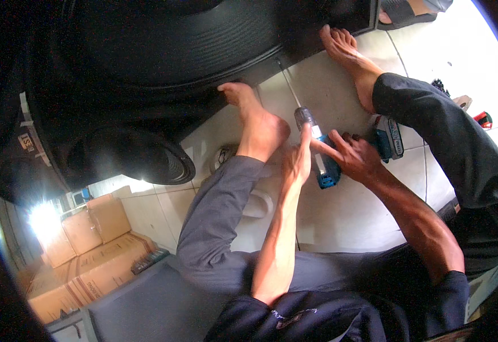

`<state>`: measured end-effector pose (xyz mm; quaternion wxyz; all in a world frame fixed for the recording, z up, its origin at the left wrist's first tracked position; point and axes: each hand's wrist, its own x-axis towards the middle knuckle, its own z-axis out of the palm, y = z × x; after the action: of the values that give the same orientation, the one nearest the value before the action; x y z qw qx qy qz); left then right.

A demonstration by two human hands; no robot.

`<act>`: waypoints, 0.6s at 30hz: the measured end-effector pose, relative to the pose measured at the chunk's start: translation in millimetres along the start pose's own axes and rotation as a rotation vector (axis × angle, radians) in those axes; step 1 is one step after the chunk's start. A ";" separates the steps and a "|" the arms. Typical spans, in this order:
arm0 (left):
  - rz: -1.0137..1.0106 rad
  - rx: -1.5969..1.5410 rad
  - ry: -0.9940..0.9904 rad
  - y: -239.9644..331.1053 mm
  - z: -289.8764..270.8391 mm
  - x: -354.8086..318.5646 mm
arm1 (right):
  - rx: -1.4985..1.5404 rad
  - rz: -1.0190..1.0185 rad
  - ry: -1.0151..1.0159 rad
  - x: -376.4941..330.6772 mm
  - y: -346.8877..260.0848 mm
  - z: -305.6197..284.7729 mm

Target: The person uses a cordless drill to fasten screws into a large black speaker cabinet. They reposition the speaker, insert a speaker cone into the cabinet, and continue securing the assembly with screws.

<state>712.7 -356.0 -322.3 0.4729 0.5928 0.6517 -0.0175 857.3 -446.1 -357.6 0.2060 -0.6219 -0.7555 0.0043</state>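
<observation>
The person sits on the tiled floor [340, 211] with bare feet braced against a large black speaker cabinet [146, 68]. The right hand [356, 158] is clenched around the grip of a blue cordless drill [323, 154], whose long driver bit [289, 85] points up and away toward the lower edge of the cabinet, its tip at or just short of the black panel. The left hand [298, 159] rests with fingers extended along the drill's chuck and body, steadying it rather than gripping it. The battery pack [391, 137] shows just beyond the right hand.

This looks like the driving step: the bit is being lined up with a fastener on the cabinet's edge, though the fastener itself is too small to make out. The next move, I judge, calls for keeping the bit straight on its axis and pressing firmly forward so it does not slip off.

Cardboard boxes [89, 239] sit at lower left.
</observation>
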 end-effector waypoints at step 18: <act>0.349 -0.373 0.050 -74.2 51.4 -13.8 | -0.019 -0.007 -0.067 3.9 -6.3 -4.9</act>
<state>682.6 -418.4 -381.8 0.5537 0.5990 0.5430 0.1994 852.4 -445.1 -350.3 0.1749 -0.6209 -0.7640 0.0173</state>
